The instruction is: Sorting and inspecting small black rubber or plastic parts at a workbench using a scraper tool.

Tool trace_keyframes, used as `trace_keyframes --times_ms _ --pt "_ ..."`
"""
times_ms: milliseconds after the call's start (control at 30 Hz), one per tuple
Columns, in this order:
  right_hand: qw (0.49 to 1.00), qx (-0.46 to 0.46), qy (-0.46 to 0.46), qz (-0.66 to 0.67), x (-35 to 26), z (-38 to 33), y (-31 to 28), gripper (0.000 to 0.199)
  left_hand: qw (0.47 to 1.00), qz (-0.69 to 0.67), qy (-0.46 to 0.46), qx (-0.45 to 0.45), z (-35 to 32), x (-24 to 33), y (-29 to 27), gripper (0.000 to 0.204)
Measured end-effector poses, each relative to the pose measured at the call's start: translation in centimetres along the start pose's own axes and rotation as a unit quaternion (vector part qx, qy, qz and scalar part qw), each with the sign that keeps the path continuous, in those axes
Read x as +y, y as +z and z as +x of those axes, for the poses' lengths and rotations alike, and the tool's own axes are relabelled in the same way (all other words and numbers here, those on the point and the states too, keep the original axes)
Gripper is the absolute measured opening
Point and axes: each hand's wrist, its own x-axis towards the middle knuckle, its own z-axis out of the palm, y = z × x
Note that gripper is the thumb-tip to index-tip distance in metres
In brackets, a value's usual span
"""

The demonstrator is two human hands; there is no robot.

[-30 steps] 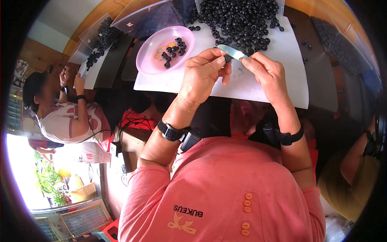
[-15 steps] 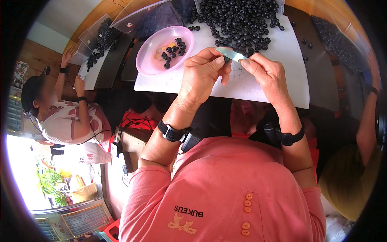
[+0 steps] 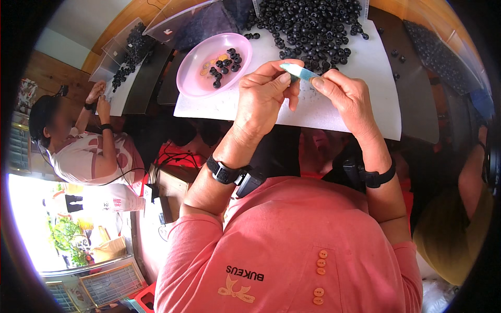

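My right hand [image 3: 342, 96] pinches a short knife [image 3: 302, 72] whose flat, shiny blade looks pale blue and points left. Close beside it, my left hand [image 3: 263, 96] is closed in a pinch on a small dark round part [image 3: 294, 78], mostly covered by the fingers. The blade lies over the left fingertips, against or just above that part; the exact contact is hidden. Both hands are raised above the white work surface [image 3: 360, 112]. Beyond them spreads a heap of small black round parts [image 3: 308, 31], some showing holes.
A pink bowl [image 3: 182, 83] left of my hands holds several black parts and some yellowish pieces. Clear plastic bins [image 3: 172, 26] stand behind. At the left, a co-worker [image 3: 88, 151] works at another heap [image 3: 122, 73]. Another person's arm [image 3: 472, 177] shows at the right.
The knife blade has turned slightly and catches the light differently. My hands stay nearly in place. The co-worker's raised hand at the left has come down toward their other hand.
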Motion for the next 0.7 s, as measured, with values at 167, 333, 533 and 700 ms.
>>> trace_keyframes --times_ms 167,333,533,700 --pt "1.0 -0.013 0.013 0.022 -0.1 0.0 0.0 0.034 1.0 -0.011 0.004 -0.001 0.0 -0.3 0.0 0.022" --pt "0.996 -0.034 0.027 0.076 0.0 0.1 -0.5 0.029 0.999 -0.05 -0.005 -0.012 0.0 0.2 0.3 0.022" --pt "0.955 0.053 0.052 0.287 0.6 -0.4 -1.2 0.031 0.975 0.175 0.111 0.083 0.3 3.3 -2.1 0.019" --pt "0.931 0.054 0.028 0.361 1.6 -0.6 -1.7 0.03 0.879 0.413 0.157 0.18 1.3 7.4 -5.5 0.02"
